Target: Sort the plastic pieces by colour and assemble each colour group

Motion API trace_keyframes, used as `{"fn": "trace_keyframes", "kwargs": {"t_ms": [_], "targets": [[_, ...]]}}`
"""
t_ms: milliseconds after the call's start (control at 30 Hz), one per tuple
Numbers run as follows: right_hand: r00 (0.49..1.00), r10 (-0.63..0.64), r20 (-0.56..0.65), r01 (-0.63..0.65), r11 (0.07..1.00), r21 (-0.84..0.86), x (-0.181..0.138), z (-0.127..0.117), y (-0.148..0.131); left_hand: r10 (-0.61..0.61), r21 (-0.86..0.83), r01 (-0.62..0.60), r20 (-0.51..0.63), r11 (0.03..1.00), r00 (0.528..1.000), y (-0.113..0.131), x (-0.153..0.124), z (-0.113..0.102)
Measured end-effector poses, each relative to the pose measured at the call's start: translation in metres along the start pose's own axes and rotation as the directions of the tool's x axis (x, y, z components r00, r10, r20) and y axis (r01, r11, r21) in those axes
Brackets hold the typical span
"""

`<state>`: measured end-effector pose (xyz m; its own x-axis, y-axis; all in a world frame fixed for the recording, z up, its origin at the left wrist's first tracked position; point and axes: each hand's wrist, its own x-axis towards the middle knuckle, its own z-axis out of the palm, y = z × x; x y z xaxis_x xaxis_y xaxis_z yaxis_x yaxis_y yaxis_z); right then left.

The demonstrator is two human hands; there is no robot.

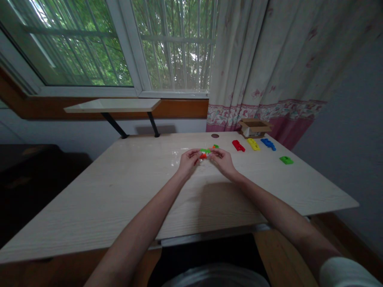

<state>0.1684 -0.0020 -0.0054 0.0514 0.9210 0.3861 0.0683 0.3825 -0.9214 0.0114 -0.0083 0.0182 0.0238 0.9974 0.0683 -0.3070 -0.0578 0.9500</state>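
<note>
Both my hands meet over the middle of the light wooden table [119, 191]. My left hand [188, 160] and my right hand [222, 159] are closed with fingertips pinching a small cluster of plastic pieces [205, 152], green on top and red-orange below. Another small green and orange piece [215, 146] lies just behind my right fingers. The exact shape of the held cluster is too small to make out.
To the right lie a red block [238, 145], a yellow block [253, 144], a blue block [268, 144] and a green block [286, 160]. An open cardboard box [254, 127] stands at the back by the curtain. A dark round disc [214, 136] lies near the far edge.
</note>
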Motion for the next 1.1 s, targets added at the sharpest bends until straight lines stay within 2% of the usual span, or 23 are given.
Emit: {"fn": "trace_keyframes", "kwargs": {"t_ms": [233, 467, 633, 900, 1100], "targets": [[0.999, 0.028, 0.041, -0.034, 0.988, 0.150, 0.001, 0.001, -0.008, -0.037, -0.056, 0.038, 0.025, 0.998, 0.999, -0.011, 0.007, -0.006], [0.990, 0.070, 0.124, -0.096, 0.971, 0.219, -0.003, 0.005, -0.015, -0.073, -0.112, 0.085, 0.108, 0.990, 0.991, -0.016, 0.008, -0.008], [0.988, 0.061, 0.140, -0.092, 0.968, 0.231, -0.005, 0.006, -0.019, -0.046, -0.135, 0.066, 0.148, 0.989, 0.988, -0.016, 0.007, -0.008], [0.993, 0.047, 0.105, -0.071, 0.969, 0.238, -0.002, 0.004, -0.010, -0.039, -0.147, 0.062, 0.152, 0.987, 0.988, -0.014, 0.007, -0.007], [0.994, 0.078, 0.071, -0.091, 0.972, 0.215, 0.003, 0.000, -0.004, -0.020, -0.101, 0.028, 0.075, 0.995, 0.997, -0.013, 0.007, -0.007]]}}
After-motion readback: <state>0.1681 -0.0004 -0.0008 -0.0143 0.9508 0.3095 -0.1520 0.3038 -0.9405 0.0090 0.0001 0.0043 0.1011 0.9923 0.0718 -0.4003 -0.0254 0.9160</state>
